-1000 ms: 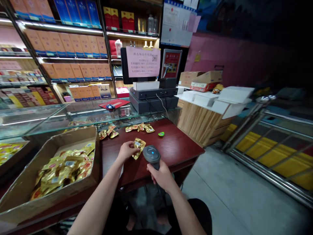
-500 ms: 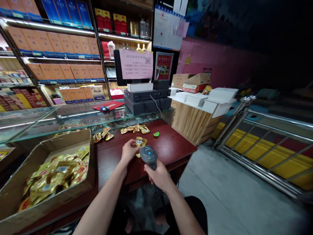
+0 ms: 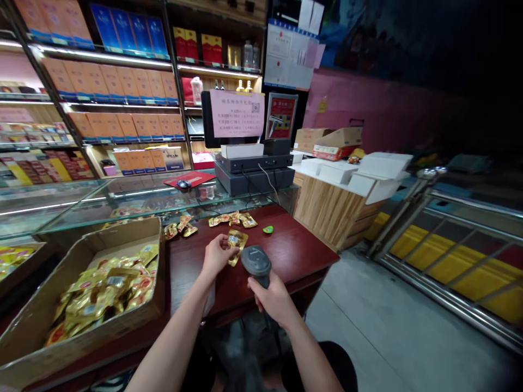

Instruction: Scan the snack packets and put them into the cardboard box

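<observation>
Between the fingers of my left hand (image 3: 218, 255) is a gold foil snack packet (image 3: 236, 242), its white barcode label facing up, just over the dark red desk (image 3: 281, 247). My right hand (image 3: 272, 294) is wrapped round the handle of a grey barcode scanner (image 3: 256, 261), whose head is close to the packet's right side. Several more gold packets (image 3: 232, 219) lie in a row at the back of the desk, with another small group (image 3: 180, 227) to their left. A small green packet (image 3: 267, 230) lies alone to the right.
An open cardboard box (image 3: 161, 261) with many gold packets stands at the left. Behind the desk are a glass counter (image 3: 122, 190), a cash drawer (image 3: 253, 177) and a monitor with a pink notice (image 3: 239, 114). A metal railing (image 3: 453, 261) stands right.
The scanner has drawn slightly away from the packet, and its blue light no longer shows. More of the packet is visible in my left hand. The whole view has shifted a little.
</observation>
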The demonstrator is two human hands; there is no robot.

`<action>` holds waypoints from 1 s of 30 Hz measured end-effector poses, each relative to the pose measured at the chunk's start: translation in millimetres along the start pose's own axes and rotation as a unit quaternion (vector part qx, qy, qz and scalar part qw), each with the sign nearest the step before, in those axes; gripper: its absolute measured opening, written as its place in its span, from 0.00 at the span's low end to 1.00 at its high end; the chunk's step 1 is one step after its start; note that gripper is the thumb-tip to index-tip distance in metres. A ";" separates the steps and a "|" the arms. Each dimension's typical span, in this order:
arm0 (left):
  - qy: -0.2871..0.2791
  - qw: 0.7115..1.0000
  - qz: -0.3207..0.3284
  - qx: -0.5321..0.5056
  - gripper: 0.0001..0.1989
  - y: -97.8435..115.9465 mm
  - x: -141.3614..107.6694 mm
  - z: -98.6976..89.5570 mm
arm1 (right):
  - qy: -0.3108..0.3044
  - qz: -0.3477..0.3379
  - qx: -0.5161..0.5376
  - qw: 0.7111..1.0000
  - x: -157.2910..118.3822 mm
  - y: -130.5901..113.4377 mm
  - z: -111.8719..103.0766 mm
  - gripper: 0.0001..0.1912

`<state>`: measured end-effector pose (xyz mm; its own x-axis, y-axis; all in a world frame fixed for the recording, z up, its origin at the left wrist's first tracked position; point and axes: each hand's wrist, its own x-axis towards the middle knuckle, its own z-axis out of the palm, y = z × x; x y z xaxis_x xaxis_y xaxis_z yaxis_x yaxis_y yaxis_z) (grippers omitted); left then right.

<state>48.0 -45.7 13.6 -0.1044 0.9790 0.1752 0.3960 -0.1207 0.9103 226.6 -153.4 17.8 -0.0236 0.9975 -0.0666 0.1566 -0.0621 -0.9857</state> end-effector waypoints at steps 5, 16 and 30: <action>0.094 0.991 0.042 0.082 0.18 25.0 -10.7 -78.1 | -0.018 -0.010 -0.005 1.000 14.0 0.2 10.3 0.16; 0.265 0.941 0.041 0.208 0.23 37.3 -44.6 -236.0 | -0.101 -0.011 -0.014 0.995 42.4 -9.4 70.7 0.19; -0.036 0.961 0.096 0.255 0.11 30.6 85.3 3.0 | -0.003 0.032 -0.006 0.999 62.3 20.6 -3.8 0.20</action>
<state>54.0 34.6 55.2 0.0713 0.9576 0.2791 0.7997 -0.2221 0.5577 232.1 -92.4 -6.0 -0.0189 0.9913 -0.1302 0.1703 -0.1251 -0.9774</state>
